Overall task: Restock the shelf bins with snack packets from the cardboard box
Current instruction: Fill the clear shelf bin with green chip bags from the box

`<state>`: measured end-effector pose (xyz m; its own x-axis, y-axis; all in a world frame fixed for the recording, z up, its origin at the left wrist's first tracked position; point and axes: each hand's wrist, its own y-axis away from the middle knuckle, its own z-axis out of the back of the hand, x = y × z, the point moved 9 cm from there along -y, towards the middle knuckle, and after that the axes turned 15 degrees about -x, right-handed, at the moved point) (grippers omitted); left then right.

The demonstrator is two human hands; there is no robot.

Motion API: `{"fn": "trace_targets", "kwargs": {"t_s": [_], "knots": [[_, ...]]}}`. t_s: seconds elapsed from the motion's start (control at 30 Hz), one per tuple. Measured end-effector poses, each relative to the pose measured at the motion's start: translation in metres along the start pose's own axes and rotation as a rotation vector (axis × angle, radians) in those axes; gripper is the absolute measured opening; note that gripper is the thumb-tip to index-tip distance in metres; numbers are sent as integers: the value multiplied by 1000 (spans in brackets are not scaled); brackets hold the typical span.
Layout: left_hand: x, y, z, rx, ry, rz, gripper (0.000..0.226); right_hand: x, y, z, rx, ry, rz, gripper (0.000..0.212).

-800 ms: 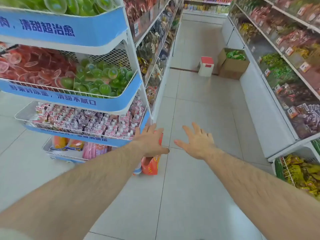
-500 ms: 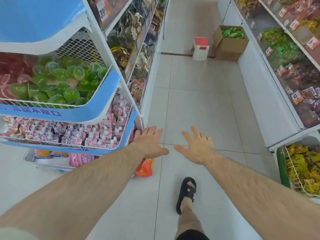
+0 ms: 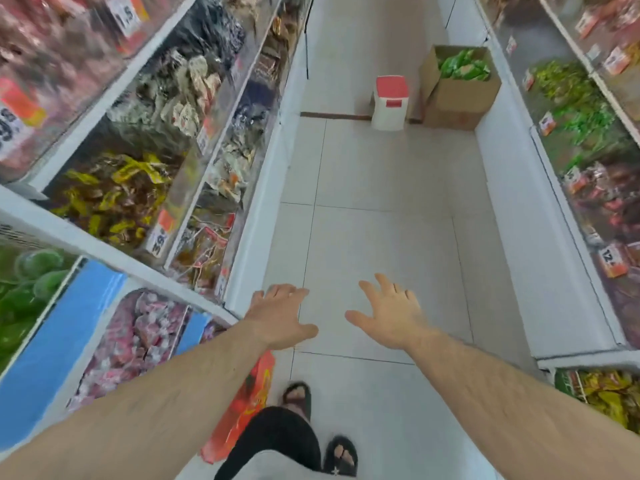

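The cardboard box (image 3: 457, 88) is seen far down the aisle, ahead and slightly to the right, set on the floor against the right-hand shelf base, with green snack packets (image 3: 464, 65) heaped inside. Both hands are held out empty with fingers spread apart. The right hand (image 3: 391, 315) is judged nearer the box than the left hand (image 3: 280, 317); both remain well apart from it.

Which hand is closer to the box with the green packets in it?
The right hand. The cardboard box of green packets sits far ahead on the aisle's right side. The left hand is level with the right but farther over, by the left shelves.
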<state>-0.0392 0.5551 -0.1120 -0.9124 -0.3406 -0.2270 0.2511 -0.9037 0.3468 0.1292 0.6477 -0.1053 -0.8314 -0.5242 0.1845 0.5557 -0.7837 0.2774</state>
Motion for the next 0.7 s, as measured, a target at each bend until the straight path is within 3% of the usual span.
{"fn": "trace_targets", "kwargs": {"t_s": [0.4, 0.7], "knots": [[-15, -353, 110, 56, 54, -106, 89, -71, -319, 98, 37, 25, -29, 76], [-54, -602, 198, 65, 56, -131, 89, -173, -540, 184, -15, -29, -96, 77]]}}
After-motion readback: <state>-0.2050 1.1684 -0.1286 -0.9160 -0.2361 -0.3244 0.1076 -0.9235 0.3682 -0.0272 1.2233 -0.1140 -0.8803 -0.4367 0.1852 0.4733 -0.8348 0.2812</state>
